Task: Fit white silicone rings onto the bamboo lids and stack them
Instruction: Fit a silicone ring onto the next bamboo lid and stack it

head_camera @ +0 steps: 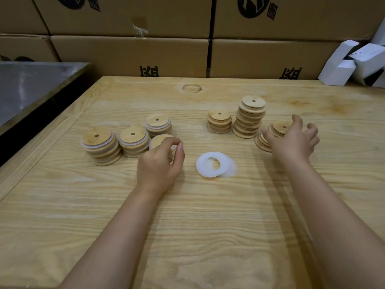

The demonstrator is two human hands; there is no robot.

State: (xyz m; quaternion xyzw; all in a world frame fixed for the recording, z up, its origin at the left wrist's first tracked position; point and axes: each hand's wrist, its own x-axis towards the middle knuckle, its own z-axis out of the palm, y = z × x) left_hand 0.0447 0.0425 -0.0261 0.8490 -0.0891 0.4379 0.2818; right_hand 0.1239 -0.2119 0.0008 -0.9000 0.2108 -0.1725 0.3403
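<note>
Wall of brown cardboard boxes (pixel 129 53) across the whole back, at least two rows high. Black print on them: part of a round logo (pixel 253 6) cut off by the top edge, plus blocky characters (pixel 149 71) along the lower edges, apparently upside down and half hidden by the table, so can't read any of it.

Then the big pale wooden table (pixel 187 226), with a raised border strip (pixel 52 147) down the left side and along the far edge. Loads of bare room on the near half, around both forearms. Off the left edge, a grey metal surface (pixel 25 86). Back right corner, a jumble of plain white cartons (pixel 343 65).

Left of centre, four ringed stacks (pixel 100 146) of bamboo lids, bunched close, with white edges between layers. Right of centre, three bare stacks (pixel 249 118), middle one tallest and a bit crooked. Open gap between the two groups, with a small loose pile of white silicone rings (pixel 215 164) flat on the wood at its near end.

Left hand (pixel 160 163) curled over the nearest ringed stack, thumb and fingers pinching its top lid (pixel 156 142). Right hand (pixel 291 142) spread wide, fingers apart, gripping nothing, right at the lowest bare stack at far right; touching it or not, can't tell, bit blurry.
</note>
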